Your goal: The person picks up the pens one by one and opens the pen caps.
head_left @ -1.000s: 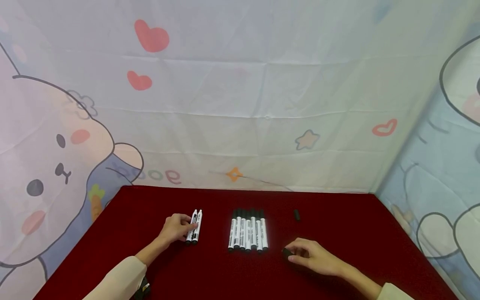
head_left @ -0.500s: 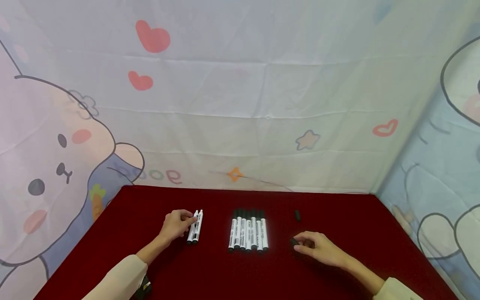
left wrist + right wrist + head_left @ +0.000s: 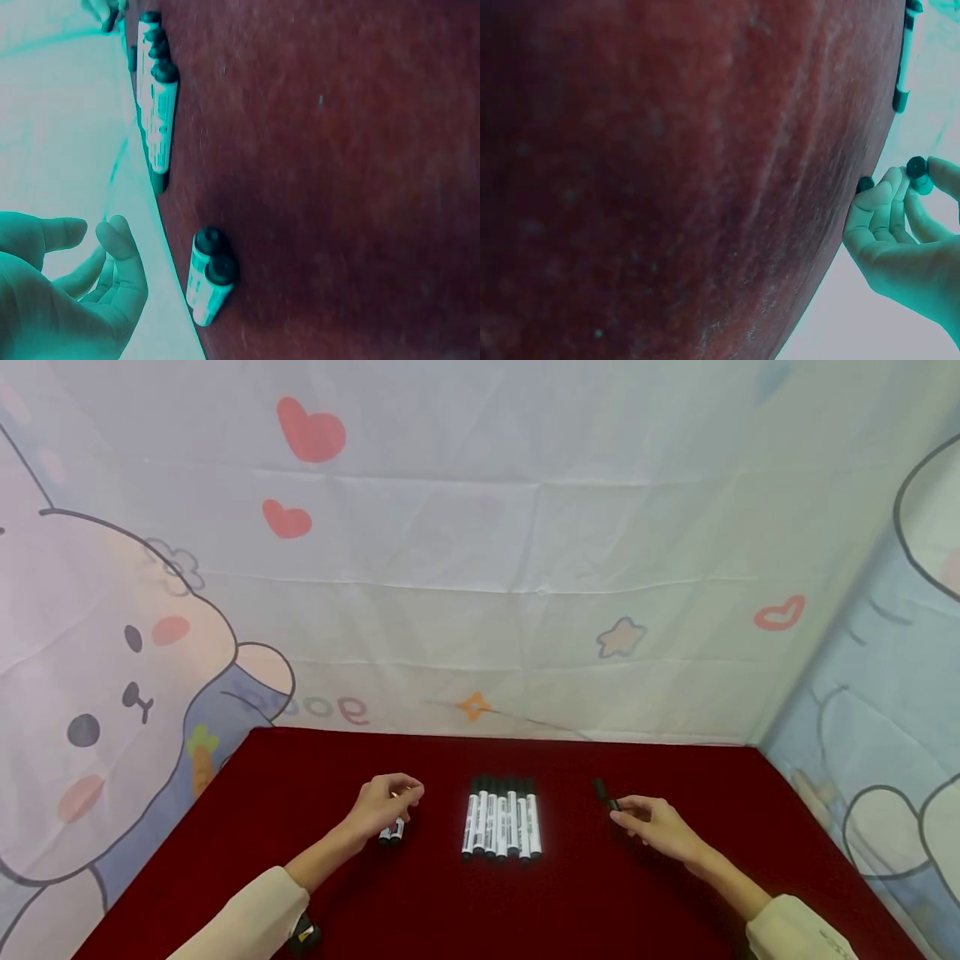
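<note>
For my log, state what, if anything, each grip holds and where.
Right grip: a small black cylindrical cap, pinched by its sides. Left grip: nothing.

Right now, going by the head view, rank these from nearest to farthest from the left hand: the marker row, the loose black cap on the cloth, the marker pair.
1. Marker pair: nearest, partly covered in view by the left hand.
2. Marker row: off to that hand's right.
3. Loose black cap: farthest, right of the row, near the right hand.
</note>
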{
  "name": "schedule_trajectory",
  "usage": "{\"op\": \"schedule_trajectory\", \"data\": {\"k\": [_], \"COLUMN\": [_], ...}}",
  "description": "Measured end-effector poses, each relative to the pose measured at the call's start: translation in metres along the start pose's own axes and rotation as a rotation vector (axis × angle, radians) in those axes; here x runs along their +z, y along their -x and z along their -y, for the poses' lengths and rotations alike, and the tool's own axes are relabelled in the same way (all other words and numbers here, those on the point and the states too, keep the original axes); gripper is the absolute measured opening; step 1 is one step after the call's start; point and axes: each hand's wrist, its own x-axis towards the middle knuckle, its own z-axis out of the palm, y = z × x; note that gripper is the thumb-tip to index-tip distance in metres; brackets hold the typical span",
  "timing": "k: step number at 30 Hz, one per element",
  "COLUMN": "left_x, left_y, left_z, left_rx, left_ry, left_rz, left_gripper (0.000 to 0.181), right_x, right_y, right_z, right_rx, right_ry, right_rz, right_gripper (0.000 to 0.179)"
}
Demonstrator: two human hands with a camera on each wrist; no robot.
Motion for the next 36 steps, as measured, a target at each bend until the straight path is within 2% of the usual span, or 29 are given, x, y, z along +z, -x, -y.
{"op": "schedule_trajectory", "data": {"k": [6, 14, 17, 23, 31, 36], "left_x": [0.011, 0.033, 0.04, 0.05, 0.057, 0.062], "left_y": [0.007, 0.01, 0.009, 0.005, 0.0, 0.001], "left_z": [-0.005, -0.012, -0.011, -0.007, -0.008, -0.007], "left_rx": [0.036, 0.123, 0.129, 0.094, 0.075, 0.076], "left_ry": [-0.01, -0.037, -0.053, -0.039, -0.021, -0.02], "left_rz": [0.087, 0.213, 0.224, 0.233, 0.234, 0.237], "left_gripper": [0.026, 0.029, 0.028, 0.028, 0.031, 0.032], "right_x": [-0.005, -0.011, -0.011, -0.01, -0.012, -0.011], "right_y": [-0.007, -0.019, -0.027, -0.039, -0.044, -0.044], "right_z": [-0.004, -0.006, -0.006, -0.009, -0.005, 0.0], "right_rx": [0.0, 0.046, 0.056, 0.105, 0.138, 0.132], "right_ry": [-0.027, -0.034, -0.02, -0.002, 0.028, 0.033], "right_rz": [-0.049, -0.104, -0.123, -0.149, -0.169, -0.146], "right_gripper": [0.052, 0.053, 0.053, 0.051, 0.045, 0.045]}}
